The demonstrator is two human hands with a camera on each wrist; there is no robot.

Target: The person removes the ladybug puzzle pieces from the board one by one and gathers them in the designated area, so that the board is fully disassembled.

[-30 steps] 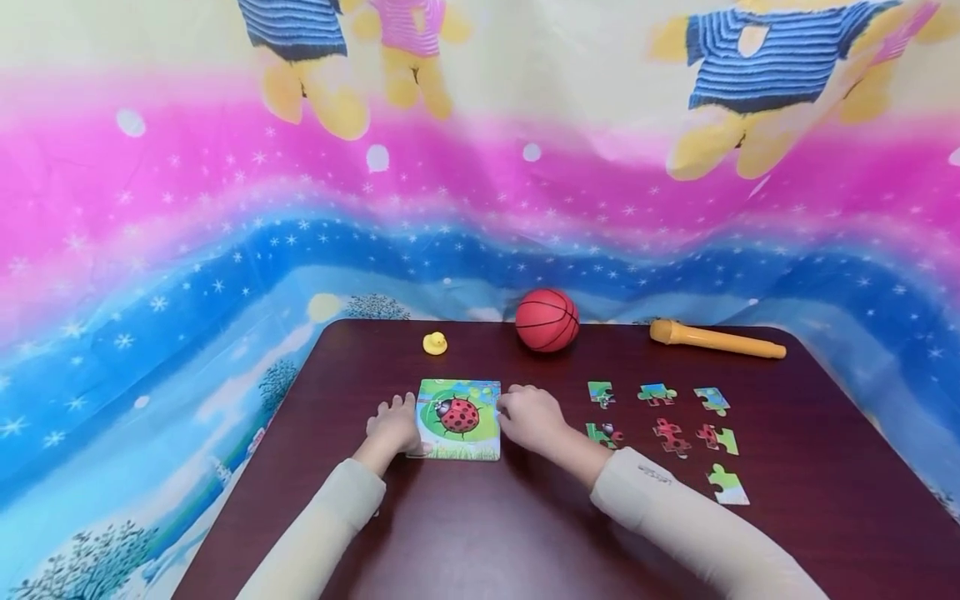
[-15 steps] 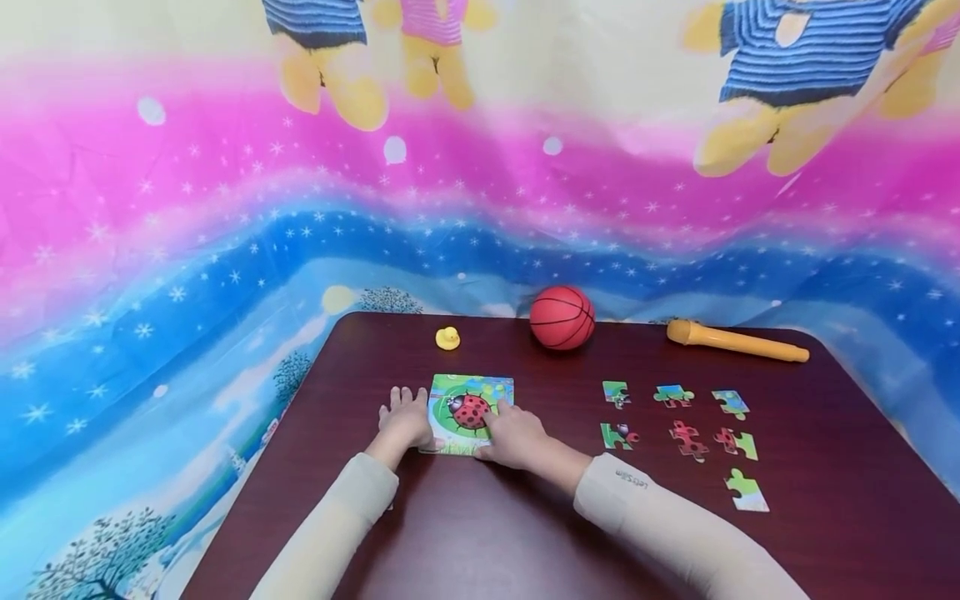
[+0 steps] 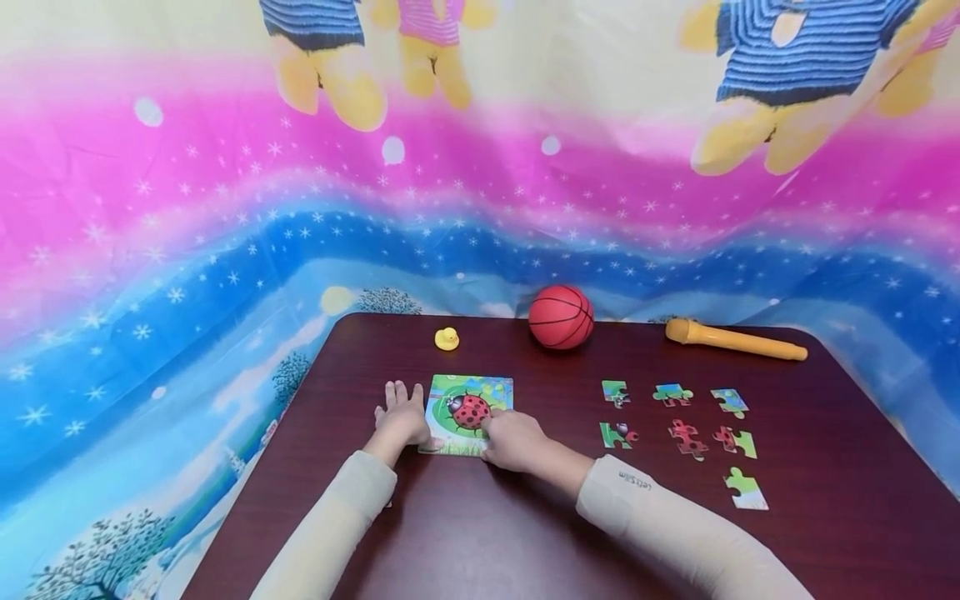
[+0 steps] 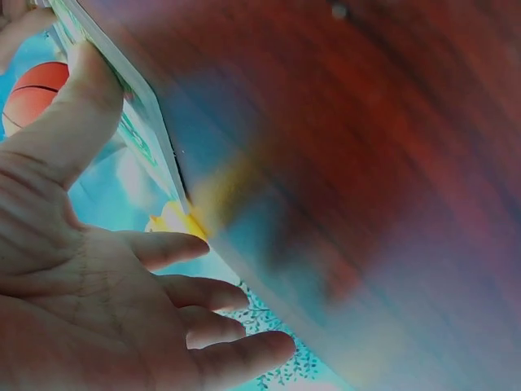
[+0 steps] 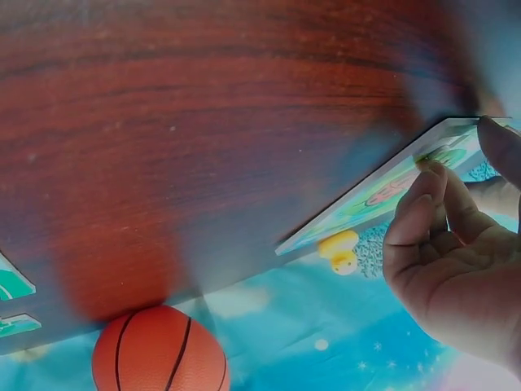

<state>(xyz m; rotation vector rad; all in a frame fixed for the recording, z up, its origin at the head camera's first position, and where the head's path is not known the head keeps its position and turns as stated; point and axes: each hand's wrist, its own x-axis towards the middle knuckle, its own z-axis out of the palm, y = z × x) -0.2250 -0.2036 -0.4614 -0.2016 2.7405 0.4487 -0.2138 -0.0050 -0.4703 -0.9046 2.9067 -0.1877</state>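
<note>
A square ladybug puzzle board (image 3: 459, 400) lies on the dark table between both hands. My left hand (image 3: 399, 421) is at its left side, fingers spread. In the left wrist view, the left thumb (image 4: 91, 94) rests at the board's edge. My right hand (image 3: 516, 439) covers the lower right corner. In the right wrist view, its index fingertip (image 5: 430, 165) touches the board's face, the thumb (image 5: 501, 142) is at the near edge, and the other fingers are curled; whether they pinch anything is hidden. Several loose puzzle pieces (image 3: 687, 439) lie in rows to the right.
Along the back of the table (image 3: 480, 542) stand a yellow rubber duck (image 3: 447, 339), a red toy basketball (image 3: 561, 317) and a yellow toy microphone (image 3: 735, 340). A printed cloth (image 3: 480, 192) hangs behind and at the sides.
My right hand has moved from the board's right edge onto its lower right corner, and its fingers have drawn in. The left hand stays by the left edge. The head view has shifted slightly.
</note>
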